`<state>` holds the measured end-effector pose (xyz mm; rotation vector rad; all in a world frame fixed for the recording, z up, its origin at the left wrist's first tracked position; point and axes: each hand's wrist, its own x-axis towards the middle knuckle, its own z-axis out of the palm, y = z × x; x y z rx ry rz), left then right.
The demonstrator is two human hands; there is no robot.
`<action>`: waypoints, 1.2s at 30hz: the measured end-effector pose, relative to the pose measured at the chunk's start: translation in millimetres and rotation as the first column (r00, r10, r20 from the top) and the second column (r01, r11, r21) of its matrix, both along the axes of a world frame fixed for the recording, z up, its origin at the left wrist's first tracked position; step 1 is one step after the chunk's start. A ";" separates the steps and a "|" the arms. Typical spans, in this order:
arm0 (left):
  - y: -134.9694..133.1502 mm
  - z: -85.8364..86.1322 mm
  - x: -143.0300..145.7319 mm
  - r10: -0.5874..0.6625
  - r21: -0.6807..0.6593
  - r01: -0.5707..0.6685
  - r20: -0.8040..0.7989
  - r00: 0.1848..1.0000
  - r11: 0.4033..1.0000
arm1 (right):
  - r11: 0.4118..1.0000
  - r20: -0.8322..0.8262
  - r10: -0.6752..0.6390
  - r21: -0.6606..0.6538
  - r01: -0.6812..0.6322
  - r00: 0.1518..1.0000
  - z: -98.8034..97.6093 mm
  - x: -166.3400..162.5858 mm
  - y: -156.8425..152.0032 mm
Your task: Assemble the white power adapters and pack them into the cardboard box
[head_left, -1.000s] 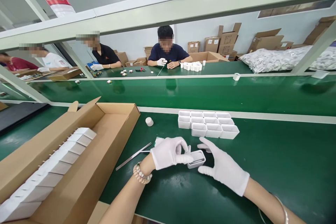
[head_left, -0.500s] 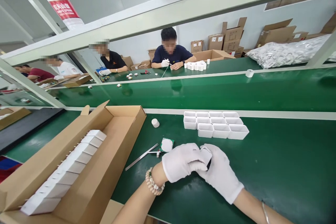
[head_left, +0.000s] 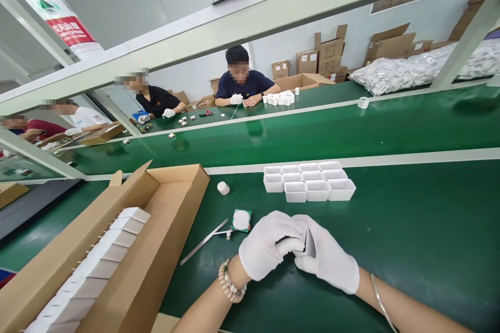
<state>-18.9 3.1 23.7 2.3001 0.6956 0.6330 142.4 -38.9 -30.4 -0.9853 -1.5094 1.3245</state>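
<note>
Both my hands wear white gloves and meet over the green table. My left hand [head_left: 269, 244] and my right hand [head_left: 328, 257] are closed together round a small white plastic case [head_left: 302, 231], of which only a sliver with a dark edge shows between the fingers. Just left of my left hand lie metal tweezers [head_left: 205, 242] and a small green pad with a white disc [head_left: 241, 220]. Beyond my hands stands a block of several open white cases [head_left: 308, 182].
A long open cardboard box [head_left: 164, 218] at the left holds a row of white boxes [head_left: 97, 265]. A small white cap [head_left: 223, 188] lies near it. Across the green conveyor [head_left: 312, 135] sit other people at work, with cartons and bagged white parts behind them.
A second ago the white case lay on the table under my fingertips; both hands have since closed round it and lifted it. The camera has shifted slightly.
</note>
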 end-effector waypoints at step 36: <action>-32.9 2.2 2.2 0.121 0.050 -0.117 -0.106 0.987 0.992 | 0.925 0.087 -0.309 -0.204 0.320 0.947 7.5 2.1 -16.5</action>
